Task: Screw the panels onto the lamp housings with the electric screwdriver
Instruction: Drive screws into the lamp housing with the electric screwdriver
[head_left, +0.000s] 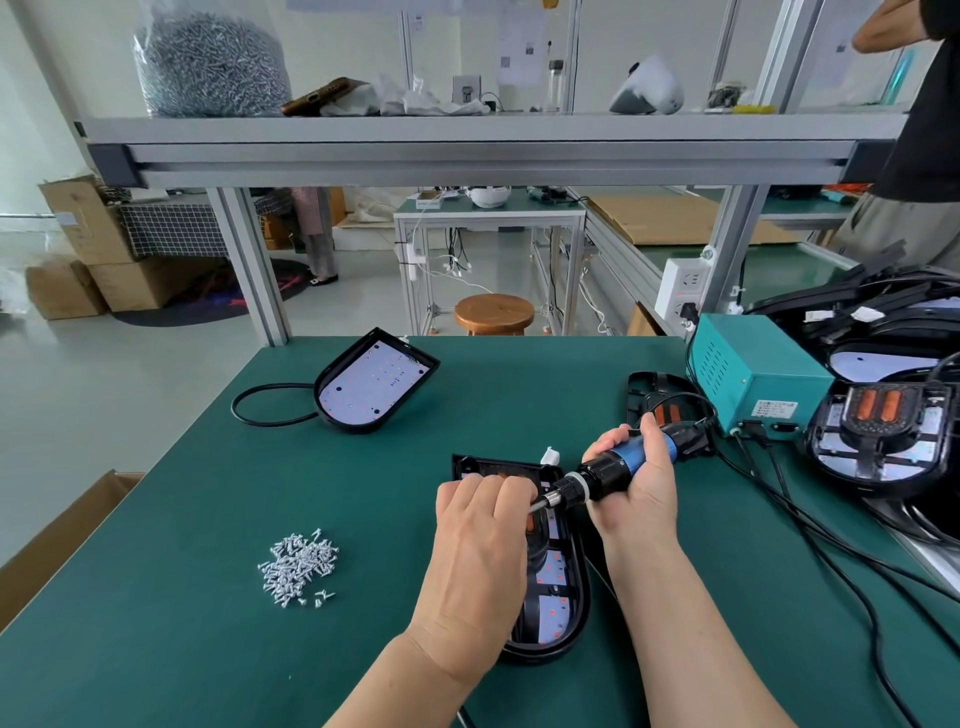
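Close over the work!
Your right hand grips the blue-and-black electric screwdriver above the black lamp housing on the green tabletop; your left hand curls its fingers at the bit, contents hidden.
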